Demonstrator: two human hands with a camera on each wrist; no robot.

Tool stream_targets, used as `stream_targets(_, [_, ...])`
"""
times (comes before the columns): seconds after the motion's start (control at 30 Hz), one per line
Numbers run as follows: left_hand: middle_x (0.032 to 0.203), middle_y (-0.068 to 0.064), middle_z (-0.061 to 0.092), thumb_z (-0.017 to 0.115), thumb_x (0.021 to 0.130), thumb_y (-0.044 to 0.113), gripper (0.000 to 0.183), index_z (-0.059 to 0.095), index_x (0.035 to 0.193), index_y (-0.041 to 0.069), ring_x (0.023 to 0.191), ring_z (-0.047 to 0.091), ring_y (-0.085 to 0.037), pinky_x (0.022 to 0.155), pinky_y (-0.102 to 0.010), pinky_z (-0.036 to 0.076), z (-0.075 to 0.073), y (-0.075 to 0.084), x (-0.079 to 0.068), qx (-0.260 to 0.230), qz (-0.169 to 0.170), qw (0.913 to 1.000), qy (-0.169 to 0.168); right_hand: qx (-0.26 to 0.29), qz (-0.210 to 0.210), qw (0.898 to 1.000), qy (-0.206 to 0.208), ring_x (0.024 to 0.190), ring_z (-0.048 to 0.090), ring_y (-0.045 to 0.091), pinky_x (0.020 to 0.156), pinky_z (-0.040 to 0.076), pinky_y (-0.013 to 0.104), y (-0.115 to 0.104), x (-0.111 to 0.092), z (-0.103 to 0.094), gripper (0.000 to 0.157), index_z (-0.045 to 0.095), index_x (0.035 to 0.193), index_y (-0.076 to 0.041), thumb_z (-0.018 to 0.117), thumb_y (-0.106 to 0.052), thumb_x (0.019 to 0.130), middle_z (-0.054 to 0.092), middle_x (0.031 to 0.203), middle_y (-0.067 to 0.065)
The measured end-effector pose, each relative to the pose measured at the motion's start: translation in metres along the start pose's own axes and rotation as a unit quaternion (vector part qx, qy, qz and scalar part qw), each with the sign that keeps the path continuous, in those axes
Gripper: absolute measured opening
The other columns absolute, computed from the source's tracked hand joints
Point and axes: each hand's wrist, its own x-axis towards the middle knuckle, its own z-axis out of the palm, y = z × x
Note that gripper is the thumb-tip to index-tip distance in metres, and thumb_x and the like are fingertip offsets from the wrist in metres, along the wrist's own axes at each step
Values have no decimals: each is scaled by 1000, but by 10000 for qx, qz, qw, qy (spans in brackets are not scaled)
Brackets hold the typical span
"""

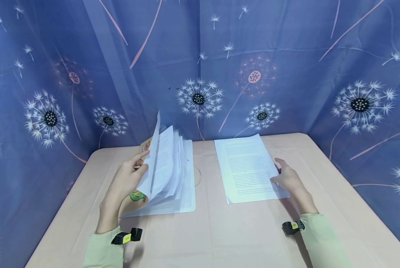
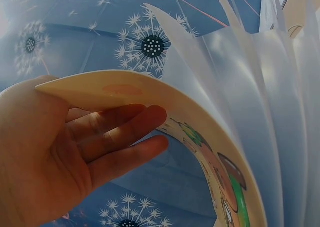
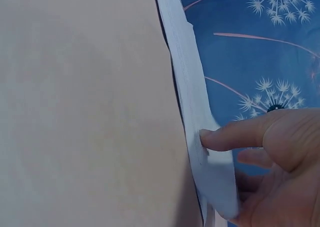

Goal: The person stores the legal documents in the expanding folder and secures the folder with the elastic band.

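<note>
Right grip (image 1: pixel 288 179) on paper (image 1: pixel 248 167) (thin)

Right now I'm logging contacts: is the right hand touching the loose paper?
Touching: in the right wrist view, the right hand has its thumb on the loose paper.

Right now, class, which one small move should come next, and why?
Probably lift the rectangular white printed paper slightly: the right hand pinches its right edge, thumb on top, while the left hand holds open the yellow, cartoon-printed folder with translucent sleeves.
</note>
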Motion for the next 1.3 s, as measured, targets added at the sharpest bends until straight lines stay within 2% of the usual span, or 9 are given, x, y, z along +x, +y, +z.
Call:
stream_targets(0.37, [100, -11, 57, 48, 100, 17, 49, 47, 149, 16, 57, 43, -16, 42, -29, 37, -1, 0, 0, -93, -92, 9999, -31, -358, 49, 9991, 224, 126, 45, 54, 102, 39, 61, -8, -5, 1, 90, 17, 154, 8, 68, -8, 82, 47, 136, 38])
stream_targets(0.53, [99, -10, 58, 48, 100, 17, 49, 47, 149, 17, 55, 42, -15, 42, -29, 37, 0, -1, 0, -101, -87, 9999, -19, -307, 144, 9992, 190, 128, 44, 54, 103, 39, 60, -8, -5, 2, 89, 16, 155, 7, 67, -8, 84, 45, 139, 38])
stream_targets(0.77, [101, -11, 58, 48, 100, 18, 49, 47, 149, 17, 55, 41, -15, 41, -29, 37, -1, -1, -1, -140, -110, 9998, -34, -157, -2, 9998, 149, 121, 50, 53, 100, 42, 60, -7, -2, 3, 91, 13, 156, 6, 65, -5, 81, 49, 134, 39])
stream_targets(1.0, [105, -12, 58, 47, 101, 20, 49, 45, 150, 19, 58, 44, -17, 40, -30, 38, -1, -1, -2, -245, -153, 9995, -109, 303, -151, 9994, -43, 111, 57, 47, 94, 47, 55, 0, 1, 1, 89, 12, 155, 9, 60, -6, 81, 48, 132, 39])
stream_targets(1.17, [103, -12, 57, 47, 101, 19, 49, 45, 150, 18, 61, 44, -18, 42, -30, 37, -1, -1, -1, -242, -110, 9996, -79, 823, -413, 9951, -368, 115, 55, 46, 91, 48, 47, 3, 1, -2, 87, 9, 155, 10, 60, -8, 86, 45, 134, 40])
stream_targets(1.3, [97, -10, 55, 47, 101, 19, 48, 47, 149, 17, 60, 41, -17, 45, -29, 36, 0, 0, 0, -139, -64, 9999, -30, 1050, -383, 9931, -349, 108, 56, 38, 85, 48, 37, 1, 1, -3, 83, 11, 156, 6, 58, -8, 88, 51, 124, 31])
